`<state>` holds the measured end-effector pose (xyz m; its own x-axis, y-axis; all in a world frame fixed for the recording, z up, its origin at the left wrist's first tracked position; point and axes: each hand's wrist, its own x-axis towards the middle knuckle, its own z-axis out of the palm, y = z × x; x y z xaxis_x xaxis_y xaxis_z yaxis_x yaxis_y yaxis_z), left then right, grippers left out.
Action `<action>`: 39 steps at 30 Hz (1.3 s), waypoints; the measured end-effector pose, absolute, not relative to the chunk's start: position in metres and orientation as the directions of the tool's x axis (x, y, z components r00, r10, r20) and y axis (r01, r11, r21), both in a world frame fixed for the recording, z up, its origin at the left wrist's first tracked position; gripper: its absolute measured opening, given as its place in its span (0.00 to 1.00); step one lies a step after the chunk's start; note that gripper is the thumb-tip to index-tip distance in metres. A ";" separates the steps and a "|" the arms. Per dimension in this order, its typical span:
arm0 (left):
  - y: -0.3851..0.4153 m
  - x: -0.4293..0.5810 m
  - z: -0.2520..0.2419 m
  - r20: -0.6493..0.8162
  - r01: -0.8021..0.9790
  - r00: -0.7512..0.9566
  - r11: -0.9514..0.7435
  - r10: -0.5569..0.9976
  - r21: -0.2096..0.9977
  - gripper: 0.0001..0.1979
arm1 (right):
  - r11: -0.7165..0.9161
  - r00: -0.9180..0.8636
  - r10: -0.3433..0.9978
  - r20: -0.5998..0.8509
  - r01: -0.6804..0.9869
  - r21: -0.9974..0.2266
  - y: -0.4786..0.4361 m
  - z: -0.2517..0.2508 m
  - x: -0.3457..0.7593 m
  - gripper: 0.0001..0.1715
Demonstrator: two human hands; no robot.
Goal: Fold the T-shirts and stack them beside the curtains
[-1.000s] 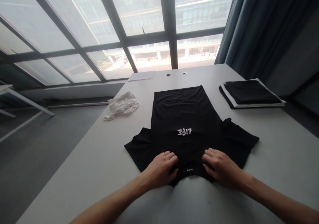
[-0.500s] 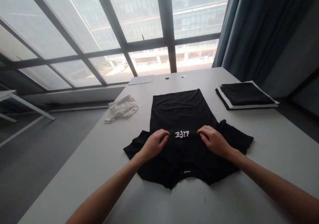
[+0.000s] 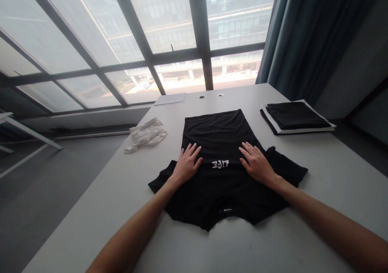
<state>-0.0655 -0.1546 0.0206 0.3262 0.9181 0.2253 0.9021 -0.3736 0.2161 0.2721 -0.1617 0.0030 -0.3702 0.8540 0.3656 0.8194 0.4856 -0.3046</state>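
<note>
A black T-shirt [image 3: 221,139] with small white lettering lies spread on the grey table [image 3: 333,176], collar toward me, sleeves out to both sides. My left hand [image 3: 186,164] rests flat on the shirt just left of the lettering, fingers stretched out. My right hand [image 3: 256,161] lies flat on the cloth just right of the lettering, fingers also spread. Neither hand holds anything.
A crumpled white garment [image 3: 147,133] sits near the table's left edge. A stack of folded black and white clothes [image 3: 295,117] lies at the right. A sheet of paper [image 3: 169,99] and two small round holes are at the far end by the window. Dark curtain at right.
Both hands moved away from the collar, up along the shirt to either side of the lettering, and went from curled fingers to flat, open palms.
</note>
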 end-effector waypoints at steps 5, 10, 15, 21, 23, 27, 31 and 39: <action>-0.238 -0.058 0.047 0.146 0.596 0.695 -0.678 0.704 0.430 0.16 | 0.720 -0.638 0.691 0.341 0.565 -0.402 -0.239 0.030 0.278 0.11; -0.291 -0.061 0.046 0.091 0.457 0.827 -0.757 0.555 0.466 0.21 | 0.823 -0.828 0.520 0.210 0.420 -0.381 -0.286 0.036 0.291 0.12; -0.302 -0.059 0.032 0.198 0.506 0.787 -0.795 0.584 0.333 0.10 | 0.853 -0.830 0.510 0.228 0.453 -0.260 -0.292 0.021 0.289 0.10; -0.306 -0.066 0.034 0.272 0.411 0.710 -0.696 0.649 0.589 0.06 | 0.792 -0.774 0.568 0.278 0.423 -0.440 -0.300 0.035 0.290 0.11; -0.309 -0.067 0.035 0.229 0.372 0.727 -0.651 0.648 0.662 0.05 | 0.755 -0.769 0.588 0.249 0.413 -0.509 -0.303 0.040 0.292 0.10; -0.317 -0.064 0.035 0.134 0.389 0.796 -0.669 0.590 0.633 0.04 | 0.746 -0.792 0.585 0.175 0.441 -0.500 -0.310 0.035 0.293 0.11; -0.321 -0.059 0.048 0.091 0.386 0.850 -0.729 0.520 0.565 0.06 | 0.758 -0.827 0.548 0.126 0.427 -0.493 -0.315 0.038 0.290 0.07; -0.262 -0.085 0.027 0.263 0.822 0.385 -0.458 0.885 0.339 0.23 | 0.535 -0.400 0.839 0.368 0.727 -0.429 -0.237 0.013 0.313 0.24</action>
<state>-0.0845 -0.2623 0.0270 0.3847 0.8846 0.2634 0.8216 -0.4583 0.3391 0.3133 -0.2368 0.0127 -0.4003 0.8392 0.3682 0.7274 0.5354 -0.4293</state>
